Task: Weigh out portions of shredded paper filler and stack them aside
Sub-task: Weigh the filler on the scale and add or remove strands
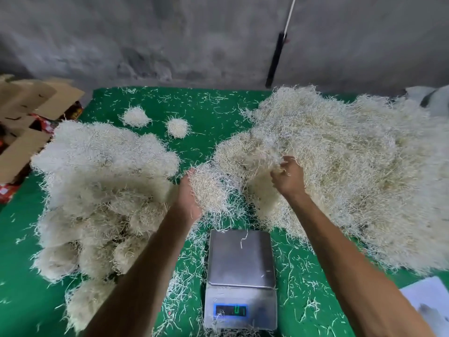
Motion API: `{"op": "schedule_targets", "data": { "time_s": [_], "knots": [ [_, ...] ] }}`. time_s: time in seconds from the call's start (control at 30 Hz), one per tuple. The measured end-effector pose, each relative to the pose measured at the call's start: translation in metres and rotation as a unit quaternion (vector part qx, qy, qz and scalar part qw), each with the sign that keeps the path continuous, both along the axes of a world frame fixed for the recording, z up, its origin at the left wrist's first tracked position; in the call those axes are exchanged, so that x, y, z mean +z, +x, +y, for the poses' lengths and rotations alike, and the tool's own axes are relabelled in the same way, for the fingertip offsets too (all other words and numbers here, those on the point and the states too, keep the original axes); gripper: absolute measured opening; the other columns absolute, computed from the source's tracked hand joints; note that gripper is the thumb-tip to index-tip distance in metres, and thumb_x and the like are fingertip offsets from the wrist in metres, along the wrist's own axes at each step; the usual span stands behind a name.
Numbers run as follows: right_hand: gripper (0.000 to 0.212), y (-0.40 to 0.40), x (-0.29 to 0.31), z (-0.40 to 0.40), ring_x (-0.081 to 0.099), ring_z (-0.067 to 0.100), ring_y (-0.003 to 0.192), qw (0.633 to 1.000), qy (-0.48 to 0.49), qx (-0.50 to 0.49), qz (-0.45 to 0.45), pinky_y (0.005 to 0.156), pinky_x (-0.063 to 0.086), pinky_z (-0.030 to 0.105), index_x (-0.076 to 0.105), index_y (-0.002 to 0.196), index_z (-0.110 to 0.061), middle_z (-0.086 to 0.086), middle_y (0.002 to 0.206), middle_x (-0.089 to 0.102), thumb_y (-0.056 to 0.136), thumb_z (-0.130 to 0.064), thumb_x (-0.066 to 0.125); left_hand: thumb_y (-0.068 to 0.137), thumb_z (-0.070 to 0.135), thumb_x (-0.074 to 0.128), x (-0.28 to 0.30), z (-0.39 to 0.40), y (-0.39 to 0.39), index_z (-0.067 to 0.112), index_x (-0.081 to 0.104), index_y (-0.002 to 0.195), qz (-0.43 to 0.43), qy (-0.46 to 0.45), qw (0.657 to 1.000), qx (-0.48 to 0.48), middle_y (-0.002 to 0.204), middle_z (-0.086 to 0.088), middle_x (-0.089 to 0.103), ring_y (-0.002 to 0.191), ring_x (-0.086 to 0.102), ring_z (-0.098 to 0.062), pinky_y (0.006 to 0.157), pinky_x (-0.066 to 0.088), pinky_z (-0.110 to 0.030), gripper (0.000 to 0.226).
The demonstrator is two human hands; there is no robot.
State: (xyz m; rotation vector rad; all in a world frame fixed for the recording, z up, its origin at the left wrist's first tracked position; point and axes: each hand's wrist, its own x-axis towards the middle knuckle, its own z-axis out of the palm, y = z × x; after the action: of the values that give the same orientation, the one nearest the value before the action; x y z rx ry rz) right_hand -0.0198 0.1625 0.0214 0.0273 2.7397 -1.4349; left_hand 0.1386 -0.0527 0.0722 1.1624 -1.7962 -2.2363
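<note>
Left hand point(188, 190) grips a paper clump point(211, 188), fingers buried. Right hand point(289, 177) fingers curled into the big pile point(340, 171), tips hidden. Scale point(240, 271) readout blurred.

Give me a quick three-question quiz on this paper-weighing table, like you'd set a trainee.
1. True or false: a full portion already sits on the scale platform.
2. Which hand holds a clump of shredded paper above the scale? A) left hand B) right hand
3. Fill in: the large loose heap lies on the person's ____ side, the stacked portions on the other.

Key: 1. False; only a few stray strands lie on it. 2. A; the right hand reaches into the loose heap. 3. Right.
</note>
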Motion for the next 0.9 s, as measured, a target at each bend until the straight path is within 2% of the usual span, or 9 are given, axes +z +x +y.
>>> {"op": "schedule_targets", "data": {
  "time_s": [0.17, 0.23, 0.3, 0.47, 0.53, 0.6, 0.73, 0.83, 0.9],
  "knots": [
    [0.050, 0.070, 0.001, 0.001, 0.063, 0.011, 0.069, 0.993, 0.102, -0.014, 0.052, 0.053, 0.043, 0.013, 0.043, 0.143, -0.003, 0.013, 0.102, 0.069, 0.097, -0.003, 0.066, 0.102, 0.066, 0.033, 0.016, 0.012, 0.061, 0.037, 0.051, 0.112, -0.006, -0.059, 0.996, -0.073, 0.096, 0.003, 0.047, 0.081, 0.048, -0.004, 0.057, 0.045, -0.021, 0.036],
    [0.052, 0.100, -0.004, -0.005, 0.066, 0.018, 0.069, 0.995, 0.095, -0.002, 0.043, 0.063, 0.055, 0.028, 0.042, 0.144, -0.001, 0.012, 0.089, 0.070, 0.098, -0.007, 0.066, 0.095, 0.071, 0.034, 0.029, 0.019, 0.066, 0.038, 0.047, 0.132, -0.013, 0.002, 0.999, -0.039, 0.096, -0.001, 0.053, 0.091, 0.058, -0.017, 0.082, 0.051, -0.034, 0.051],
    [0.054, 0.127, -0.009, -0.009, 0.070, 0.027, 0.081, 0.996, 0.085, 0.008, 0.029, 0.079, 0.057, 0.035, 0.040, 0.147, 0.001, 0.016, 0.096, 0.073, 0.099, -0.008, 0.065, 0.100, 0.064, 0.033, 0.039, 0.027, 0.064, 0.019, 0.036, 0.152, -0.006, 0.074, 0.997, -0.016, 0.129, -0.009, 0.057, 0.122, 0.056, -0.031, 0.102, 0.046, -0.042, 0.069],
    [0.027, 0.199, -0.007, -0.014, 0.068, 0.030, 0.089, 0.996, 0.032, 0.083, 0.028, 0.084, 0.054, 0.037, 0.065, 0.113, -0.006, 0.018, 0.103, 0.072, 0.111, -0.025, 0.046, 0.104, 0.056, 0.035, 0.017, 0.038, 0.077, 0.020, 0.054, 0.130, 0.008, 0.184, 0.983, -0.009, 0.111, -0.008, 0.065, 0.076, 0.066, -0.013, 0.057, 0.049, -0.030, 0.049],
    [0.043, 0.224, -0.003, -0.017, 0.060, 0.034, 0.123, 0.993, -0.046, 0.103, -0.037, 0.108, 0.045, 0.055, 0.061, 0.128, 0.002, 0.025, 0.132, 0.063, 0.114, -0.027, 0.033, 0.103, 0.054, 0.040, 0.001, 0.048, 0.078, 0.013, 0.059, 0.127, 0.032, 0.244, 0.969, -0.005, 0.125, -0.019, 0.067, 0.097, 0.074, -0.028, 0.075, 0.061, -0.043, 0.051],
    [0.048, 0.239, 0.007, -0.018, 0.042, 0.028, 0.147, 0.974, -0.153, 0.109, -0.131, 0.121, 0.036, 0.047, 0.041, 0.154, -0.006, 0.013, 0.157, 0.047, 0.114, -0.030, 0.029, 0.103, 0.056, 0.038, -0.016, 0.056, 0.079, 0.014, 0.043, 0.149, 0.035, 0.251, 0.967, 0.015, 0.153, -0.013, 0.047, 0.139, 0.048, -0.029, 0.111, 0.043, -0.046, 0.063],
    [0.120, 0.252, 0.014, -0.016, 0.041, 0.017, 0.146, 0.975, -0.128, 0.148, -0.101, 0.117, 0.029, 0.037, 0.028, 0.161, -0.015, -0.004, 0.160, 0.040, 0.074, -0.093, 0.055, 0.103, 0.057, 0.040, -0.023, 0.075, 0.097, 0.021, 0.043, 0.149, 0.038, 0.213, 0.975, -0.054, 0.141, -0.013, 0.055, 0.114, 0.059, -0.020, 0.076, 0.053, -0.035, 0.058],
    [0.106, 0.248, 0.007, -0.012, 0.055, 0.023, 0.135, 0.985, -0.124, 0.111, -0.053, 0.117, 0.041, 0.048, 0.041, 0.155, -0.012, 0.008, 0.152, 0.053, 0.076, -0.076, 0.073, 0.100, 0.060, 0.045, -0.031, 0.073, 0.102, 0.032, 0.048, 0.143, 0.024, 0.204, 0.975, -0.087, 0.147, -0.002, 0.045, 0.133, 0.045, -0.018, 0.110, 0.040, -0.043, 0.051],
    [0.101, 0.237, 0.000, -0.004, 0.057, 0.022, 0.130, 0.977, -0.189, 0.058, -0.076, 0.115, 0.043, 0.042, 0.031, 0.158, -0.010, 0.011, 0.148, 0.056, 0.083, -0.057, 0.080, 0.094, 0.062, 0.056, -0.040, 0.067, 0.102, 0.026, 0.046, 0.144, 0.022, 0.195, 0.977, -0.087, 0.134, 0.000, 0.047, 0.129, 0.049, -0.026, 0.106, 0.045, -0.048, 0.062]
  ]
}}
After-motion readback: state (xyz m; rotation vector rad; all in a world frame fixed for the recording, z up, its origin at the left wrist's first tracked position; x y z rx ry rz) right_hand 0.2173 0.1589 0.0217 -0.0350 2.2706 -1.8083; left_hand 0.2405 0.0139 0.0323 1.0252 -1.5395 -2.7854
